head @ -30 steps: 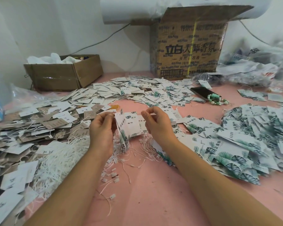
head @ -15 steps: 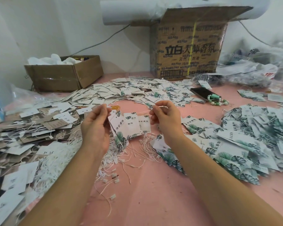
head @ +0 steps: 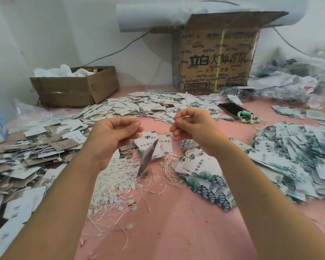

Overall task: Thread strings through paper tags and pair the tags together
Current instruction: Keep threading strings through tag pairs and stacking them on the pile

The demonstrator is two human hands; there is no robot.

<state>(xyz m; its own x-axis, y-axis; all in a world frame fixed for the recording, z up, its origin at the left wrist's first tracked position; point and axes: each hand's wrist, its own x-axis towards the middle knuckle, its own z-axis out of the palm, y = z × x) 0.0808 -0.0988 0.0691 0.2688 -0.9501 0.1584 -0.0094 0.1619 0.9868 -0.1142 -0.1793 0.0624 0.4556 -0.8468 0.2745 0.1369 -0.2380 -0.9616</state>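
While it dangles off a thin white string [head: 139, 133], the blurred grey-white paper tag [head: 147, 159] hangs tilted, nearly edge-on, in the air btwn the two hands, above the pink tabletop [head: 176, 222]. L hand [head: 114, 136] pinches one string end w/ thumb & forefinger, other fingers curled. R hand [head: 193, 128] is curled the same way, pinching at its fingertips; the thread there is too fine to trace. Vs 0.5 s ago both hands sit a bit higher & the tag has dropped away from the L fingers. Just below: loose white strings [head: 120, 177] & flat leaf-print tags [head: 164, 145]. Right: big heap of leaf-print tags [head: 289, 151]. Far: printed cardboard box [head: 214, 59].
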